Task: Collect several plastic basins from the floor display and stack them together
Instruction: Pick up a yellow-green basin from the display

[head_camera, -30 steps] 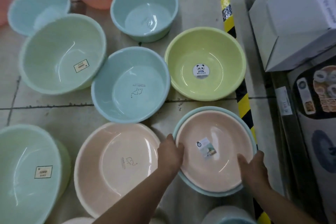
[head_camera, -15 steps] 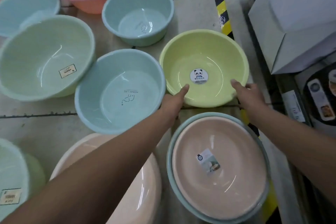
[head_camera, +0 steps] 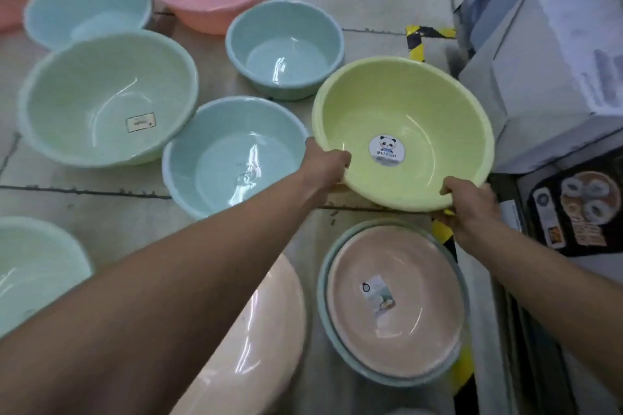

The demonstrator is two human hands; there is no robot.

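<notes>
Step in hand: lifting the yellow-green basin (head_camera: pixel 421 101) for transfer to the stack. The left hand (head_camera: pixel 325 162) grips the basin's near-left rim, thumb hooked over the edge and the fingers apparently curled beneath; the right hand (head_camera: pixel 470 204) grips the near-right rim in the same manner. The basin sits tilted toward the camera, just beyond the pink basin (head_camera: pixel 404 307), which is nested inside a blue-green basin (head_camera: pixel 323 283) on the floor. Recommended procedure: keep both grips level and opposed so the thin rim does not flex; raise the base clear of the neighbouring blue basin (head_camera: pixel 232 158), which lies just beside the left hand; draw the load back over the nested pair, centre it, then lower it straight down so it seats evenly rather than wedging on one side. Limits of view: the fingers under the rim are hidden, and whether the base is clear of the floor cannot be determined. The left forearm covers much of a peach basin (head_camera: pixel 266 330). The sticker (head_camera: pixel 386 149) text is only partly legible, and the picture is blurred toward its edges
</notes>
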